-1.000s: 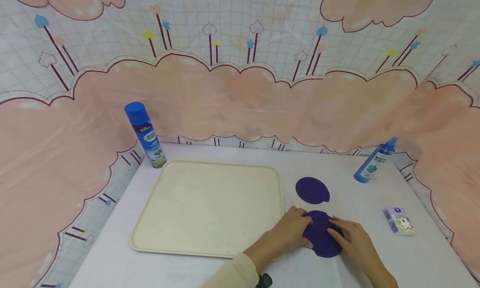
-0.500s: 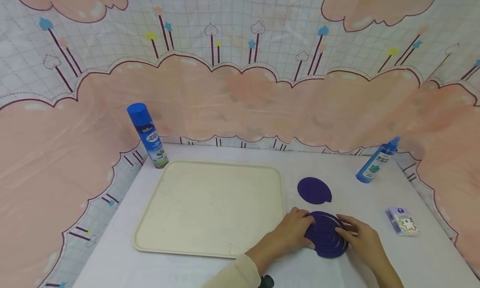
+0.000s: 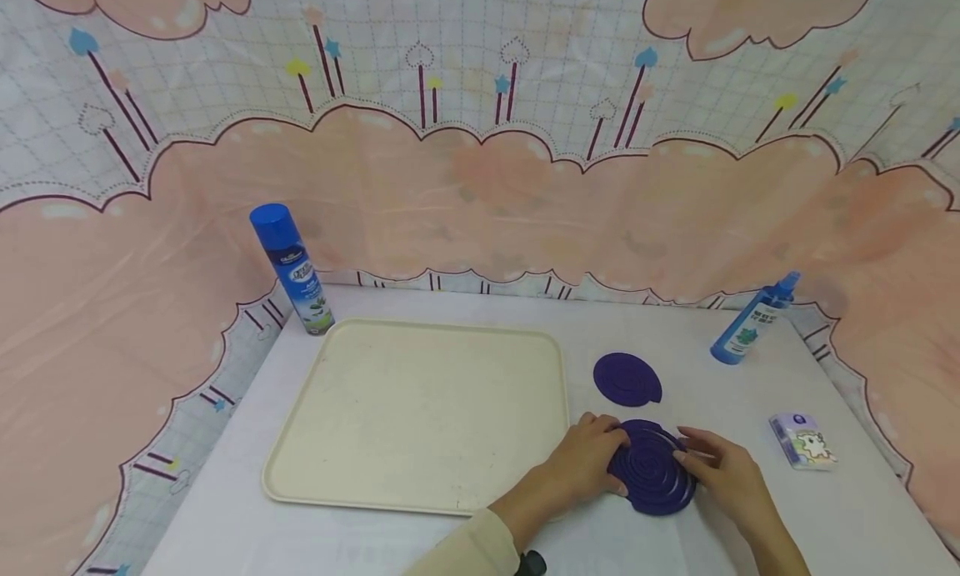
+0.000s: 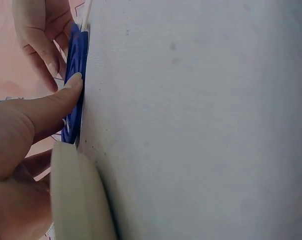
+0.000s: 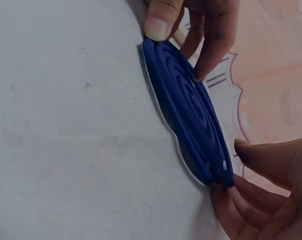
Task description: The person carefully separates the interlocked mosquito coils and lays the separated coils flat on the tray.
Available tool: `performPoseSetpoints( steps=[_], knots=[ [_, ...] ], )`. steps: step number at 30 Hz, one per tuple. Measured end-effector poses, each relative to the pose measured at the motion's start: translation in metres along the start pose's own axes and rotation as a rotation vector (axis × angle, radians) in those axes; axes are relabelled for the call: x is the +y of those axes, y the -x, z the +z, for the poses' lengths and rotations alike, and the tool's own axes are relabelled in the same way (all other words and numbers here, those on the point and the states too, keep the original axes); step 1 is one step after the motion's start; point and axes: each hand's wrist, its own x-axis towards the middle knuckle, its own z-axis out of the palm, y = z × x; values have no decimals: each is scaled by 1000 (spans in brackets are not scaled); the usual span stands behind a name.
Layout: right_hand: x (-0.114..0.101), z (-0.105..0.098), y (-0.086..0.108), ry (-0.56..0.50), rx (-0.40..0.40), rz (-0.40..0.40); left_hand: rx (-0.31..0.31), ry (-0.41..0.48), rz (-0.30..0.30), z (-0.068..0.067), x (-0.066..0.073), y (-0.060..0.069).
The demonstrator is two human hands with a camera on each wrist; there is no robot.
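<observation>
A dark blue-purple mosquito coil (image 3: 649, 469) lies in front of me on the white table, right of the tray. The left wrist view shows the coil (image 4: 76, 65) in profile, seemingly of stacked layers. My left hand (image 3: 579, 461) grips its left side, with the thumb at the near edge and the fingers at the far edge. My right hand (image 3: 726, 474) is at the right edge, where gaps show between the rings. In the right wrist view its fingers reach under the coil (image 5: 190, 100) and the thumb is close above. Behind lies another coil (image 3: 627, 380).
A cream tray (image 3: 420, 418) takes up the left of the table. At the back left stands a blue spray can (image 3: 292, 267), at the back right a blue spray bottle (image 3: 753, 319). A small purple-white box (image 3: 802, 443) lies to the right.
My right hand has shifted slightly right along the coil's edge, and gaps have appeared between the rings on that side. The left hand has kept its hold.
</observation>
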Motion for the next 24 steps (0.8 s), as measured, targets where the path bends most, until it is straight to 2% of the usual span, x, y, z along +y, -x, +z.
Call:
performPoseSetpoints(
  steps=[8,17,24],
  knots=[
    [3,-1,-2,-50,-35,29,-15,41,-5,0,3,3],
    [1,-4,2,-115,-24,-38,16,51,-4,2,1,2],
    [2,-5,5,-162,-27,-69,10,121,-36,2,1,2]
  ],
)
